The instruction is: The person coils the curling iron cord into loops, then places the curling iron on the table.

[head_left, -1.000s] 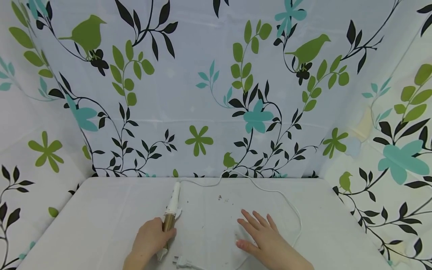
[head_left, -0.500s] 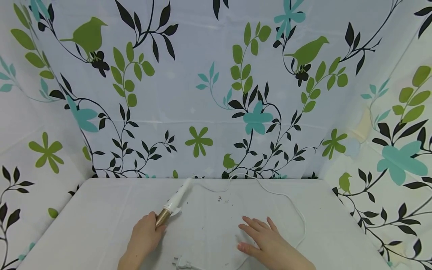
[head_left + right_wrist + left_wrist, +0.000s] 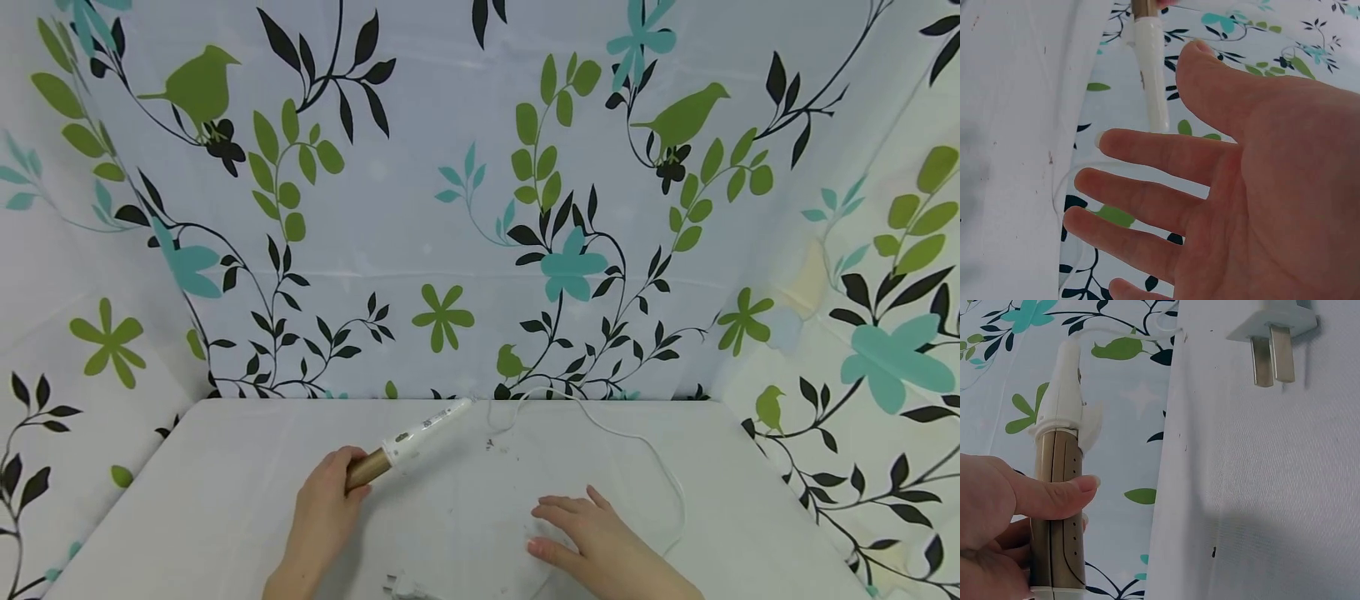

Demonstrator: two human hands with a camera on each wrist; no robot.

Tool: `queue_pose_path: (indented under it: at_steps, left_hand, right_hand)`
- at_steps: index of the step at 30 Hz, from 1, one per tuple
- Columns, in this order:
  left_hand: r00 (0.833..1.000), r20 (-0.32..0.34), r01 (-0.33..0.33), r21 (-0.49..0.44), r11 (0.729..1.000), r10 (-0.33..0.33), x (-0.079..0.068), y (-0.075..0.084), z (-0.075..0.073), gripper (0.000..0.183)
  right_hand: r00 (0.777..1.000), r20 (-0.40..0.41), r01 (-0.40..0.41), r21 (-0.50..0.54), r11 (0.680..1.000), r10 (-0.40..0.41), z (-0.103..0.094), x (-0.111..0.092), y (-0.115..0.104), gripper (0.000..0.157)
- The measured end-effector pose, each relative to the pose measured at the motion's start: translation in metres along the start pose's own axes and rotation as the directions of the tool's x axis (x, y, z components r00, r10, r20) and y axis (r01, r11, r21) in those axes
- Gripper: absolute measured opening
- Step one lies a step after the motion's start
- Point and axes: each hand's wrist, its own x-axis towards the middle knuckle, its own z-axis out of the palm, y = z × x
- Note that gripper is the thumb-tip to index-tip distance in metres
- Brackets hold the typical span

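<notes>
A curling iron with a gold barrel and a white handle (image 3: 423,432) slants up and right above the white table. My left hand (image 3: 324,512) grips its gold barrel (image 3: 1060,537); in the left wrist view the thumb lies across it. My right hand (image 3: 596,542) hovers over the table with fingers spread, holding nothing, and its palm (image 3: 1285,206) fills much of the right wrist view. A white two-pin plug (image 3: 408,588) lies by the front edge, its metal pins (image 3: 1271,359) large in the left wrist view. The far end of the barrel is hidden by the left hand.
A thin white cord (image 3: 645,442) loops from the handle end along the back of the table and round to the right. Cloth printed with birds and leaves (image 3: 420,208) hangs behind and at both sides. Small dark specks mark the white table (image 3: 225,492).
The curling iron has been lifted and its handle end swung to the right, the left hand still gripping the barrel. The cord shifted with it. My right hand's fingers have bent slightly.
</notes>
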Motion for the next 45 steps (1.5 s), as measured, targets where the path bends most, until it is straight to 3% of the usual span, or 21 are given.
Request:
queue_pose_path:
  at_steps: [9,15,18,21,25,29,34,37,40,45]
  left_hand:
    - [0.988,-0.094,-0.122,0.024,0.992,0.123,0.001,0.005,0.004,0.041]
    - [0.954,-0.172,-0.241,0.055,0.969,0.247,0.002,0.007,0.003,0.044]
    - [0.93,-0.208,-0.294,0.076,0.953,0.303,0.001,0.01,-0.001,0.045]
    - [0.906,-0.235,-0.339,0.095,0.936,0.352,0.0,0.014,-0.006,0.047]
    - [0.878,-0.251,-0.392,0.113,0.913,0.408,-0.002,0.021,-0.013,0.051]
    - [0.836,-0.271,-0.451,0.153,0.879,0.476,-0.006,0.028,-0.02,0.054]
    - [0.773,-0.3,-0.524,0.195,0.829,0.559,-0.01,0.033,-0.028,0.055]
    - [0.758,-0.293,-0.552,0.19,0.812,0.583,-0.011,0.035,-0.032,0.053]
    - [0.74,-0.283,-0.582,0.183,0.792,0.609,-0.012,0.037,-0.036,0.052]
    - [0.71,-0.275,-0.626,0.177,0.76,0.649,-0.012,0.037,-0.044,0.049]
  right_hand:
    - [0.995,-0.053,-0.084,0.003,0.996,0.084,0.001,0.001,-0.003,0.059]
    - [0.976,-0.215,-0.049,-0.032,0.998,0.041,0.004,0.002,-0.004,0.042]
    - [0.95,-0.312,-0.038,-0.042,0.998,0.023,0.005,0.004,-0.005,0.029]
    - [0.908,-0.42,-0.032,-0.032,0.999,0.016,0.008,0.007,-0.005,0.022]
    - [0.839,-0.544,-0.011,-0.022,1.0,-0.003,0.012,0.012,-0.006,0.029]
    - [0.803,-0.596,-0.003,-0.022,1.0,-0.01,0.014,0.015,-0.006,0.041]
    - [0.787,-0.617,-0.014,0.027,1.0,0.028,0.015,0.017,-0.006,0.051]
    - [0.781,-0.622,-0.002,0.077,0.997,0.05,0.016,0.019,-0.005,0.05]
    - [0.791,-0.608,0.014,0.139,0.99,0.074,0.017,0.02,-0.006,0.038]
    - [0.826,-0.55,0.006,0.232,0.973,0.126,0.018,0.022,-0.003,0.025]
